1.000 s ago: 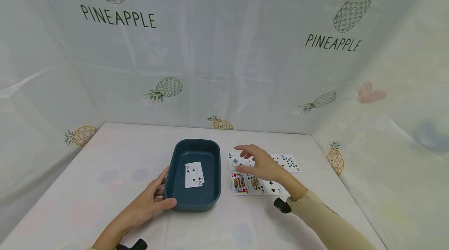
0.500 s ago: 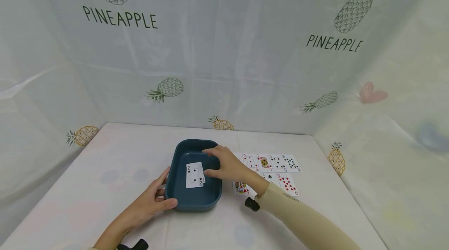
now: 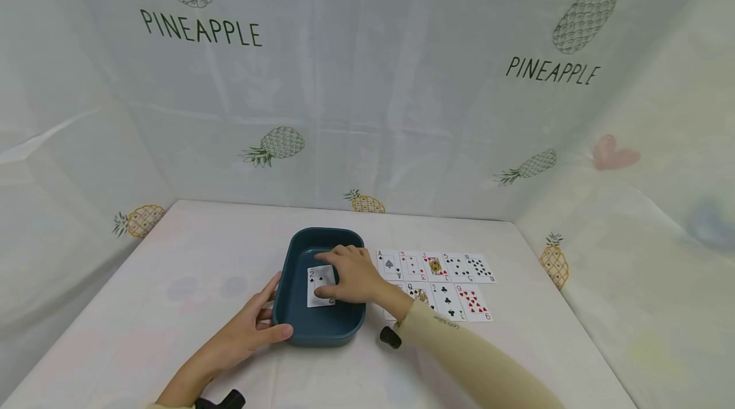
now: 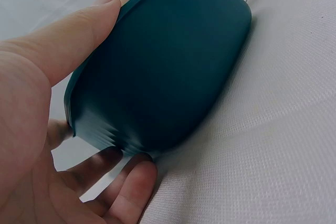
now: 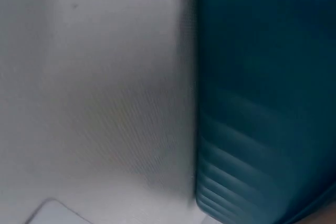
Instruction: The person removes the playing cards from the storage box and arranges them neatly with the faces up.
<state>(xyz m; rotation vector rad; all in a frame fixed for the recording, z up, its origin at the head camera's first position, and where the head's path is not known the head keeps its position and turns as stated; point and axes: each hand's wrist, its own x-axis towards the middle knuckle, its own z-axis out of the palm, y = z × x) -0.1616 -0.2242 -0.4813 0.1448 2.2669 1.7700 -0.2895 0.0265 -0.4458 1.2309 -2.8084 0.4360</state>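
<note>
A deep blue-green tray point(image 3: 319, 336) with rounded corners sits on the white cloth. My left hand point(image 3: 244, 335) grips its near left corner, thumb at the rim and fingers along the outer wall; the left wrist view shows the thumb point(image 4: 79, 38) on that rim. Inside the tray lies a two of spades playing card point(image 3: 312, 294), with its right part hidden by my right hand point(image 3: 353, 275). That hand reaches over the tray's right wall, thumb across the card and index finger near its top edge, the two spread apart. In the right wrist view only the tray's outer wall point(image 5: 262, 103) shows clearly.
Right of the tray lie two rows of face-up playing cards. The far row starts with an ace of spades point(image 3: 389, 265); the near row ends with a nine of hearts point(image 3: 473, 302). My right forearm point(image 3: 453, 339) overlaps the near row. Pineapple-print cloth point(image 3: 367, 109) rises behind the table.
My right hand has moved left from above the card rows into the tray, over the two of spades. My left hand has stayed at the tray's corner.
</note>
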